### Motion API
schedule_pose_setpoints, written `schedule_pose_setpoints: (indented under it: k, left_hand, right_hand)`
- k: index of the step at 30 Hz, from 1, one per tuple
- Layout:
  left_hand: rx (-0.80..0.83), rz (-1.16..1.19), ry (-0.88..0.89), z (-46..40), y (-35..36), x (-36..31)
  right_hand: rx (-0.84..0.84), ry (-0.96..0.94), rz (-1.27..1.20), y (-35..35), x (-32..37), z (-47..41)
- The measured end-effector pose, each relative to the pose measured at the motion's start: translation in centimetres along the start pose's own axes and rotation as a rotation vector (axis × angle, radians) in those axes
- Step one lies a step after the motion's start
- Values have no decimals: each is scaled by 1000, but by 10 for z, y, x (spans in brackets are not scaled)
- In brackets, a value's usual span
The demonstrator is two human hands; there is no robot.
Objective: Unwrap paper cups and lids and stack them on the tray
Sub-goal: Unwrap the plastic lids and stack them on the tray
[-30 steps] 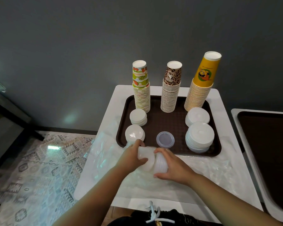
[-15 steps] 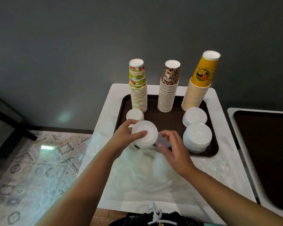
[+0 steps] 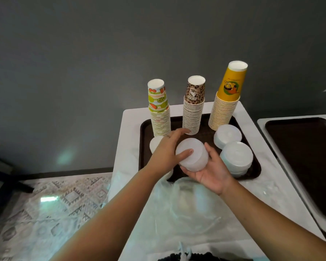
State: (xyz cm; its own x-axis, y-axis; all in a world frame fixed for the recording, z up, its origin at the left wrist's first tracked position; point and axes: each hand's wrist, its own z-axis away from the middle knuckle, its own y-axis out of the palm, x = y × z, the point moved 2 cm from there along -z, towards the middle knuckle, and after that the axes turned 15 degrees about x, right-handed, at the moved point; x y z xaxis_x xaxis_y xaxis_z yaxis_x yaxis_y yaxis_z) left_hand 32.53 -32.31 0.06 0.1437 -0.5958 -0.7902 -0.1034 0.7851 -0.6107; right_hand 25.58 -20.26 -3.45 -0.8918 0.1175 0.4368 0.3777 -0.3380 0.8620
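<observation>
Now the stack of lids [image 3: 192, 155] sits tipped between both hands, left hand [image 3: 167, 154] curled on top w/ thumb on the lid, right hand [image 3: 208, 171] cupping it from below, just above the tray [image 3: 145, 147] mid-front.

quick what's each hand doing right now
left hand: grips the stack of lids from the left, thumb on top
right hand: cups the same stack from below and the right
</observation>
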Motion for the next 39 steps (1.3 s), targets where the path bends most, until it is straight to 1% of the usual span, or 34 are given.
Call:
schedule_pose_setpoints:
  k: [2, 5, 8, 11, 16, 21, 26, 32, 36, 39]
  left_hand:
    - [37, -39, 45, -4, 0, 0]
    - [109, -13, 7, -8, 2, 0]
    - [165, -104, -17, -14, 4, 7]
    - [157, -144, -22, -22, 7, 12]
    - [113, -25, -62, -36, 5, 16]
    - [153, 174, -108, -51, 2, 21]
    - [215, 190, -134, -67, 12, 24]
    - [306, 214, -123, -82, 15, 29]
    - [316, 426, -170, -87, 12, 37]
    - [257, 522, -223, -92, 7, 43]
  right_hand:
    - [5, -35, -34, 2, -2, -3]
    - [1, -70, -68, 5, -5, -7]
    - [-51, -52, -17, 2, -2, -11]
    - [-64, -21, 32, -3, 3, -14]
    - [-67, -3, 41, -14, 13, -22]
    - [-44, 2, -13, -22, 27, -27]
    - [-57, 17, -31, -35, 35, -28]
    - [-22, 13, -10, -49, 41, -33]
    - [-9, 15, -39, -60, 44, -36]
    - [25, 28, -85, -68, 42, -41]
